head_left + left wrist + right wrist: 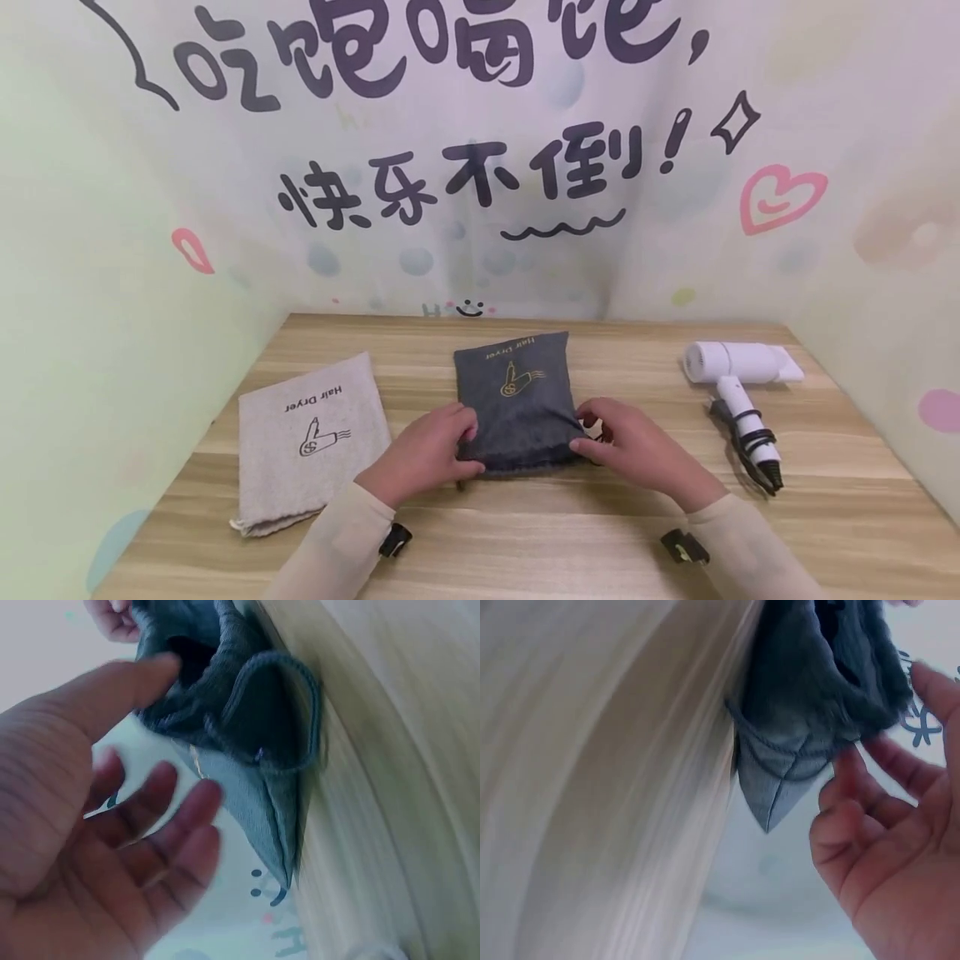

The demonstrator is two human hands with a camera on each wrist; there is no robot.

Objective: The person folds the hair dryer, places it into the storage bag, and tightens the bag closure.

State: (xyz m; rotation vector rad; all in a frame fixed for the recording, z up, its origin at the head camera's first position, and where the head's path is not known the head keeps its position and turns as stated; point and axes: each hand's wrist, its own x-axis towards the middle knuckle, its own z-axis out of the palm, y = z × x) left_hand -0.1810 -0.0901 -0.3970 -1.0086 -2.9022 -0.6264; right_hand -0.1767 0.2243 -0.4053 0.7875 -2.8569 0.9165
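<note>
Dark pouch (517, 417) lower centre, mouth facing frame's bottom edge, between left hand (429, 450), loosely spread, and right hand (632, 443), loosely bent, touching it.

Pale grey cloth bag (311, 467) lying flat on left of wooden table (540, 542), "Hair Dryer" lettering (313, 400) and black dryer drawing (321, 440) upside down on it. White hair dryer (738, 363) lying over on right, black cord (759, 438) looped round handle (744, 416). Pale backdrop (660, 258) behind: big dark Chinese characters (482, 173), outlined star (737, 123), pink heart (783, 200) right, smaller pink shape (193, 252) left, little smiley (470, 310) just above table's far edge.
</note>
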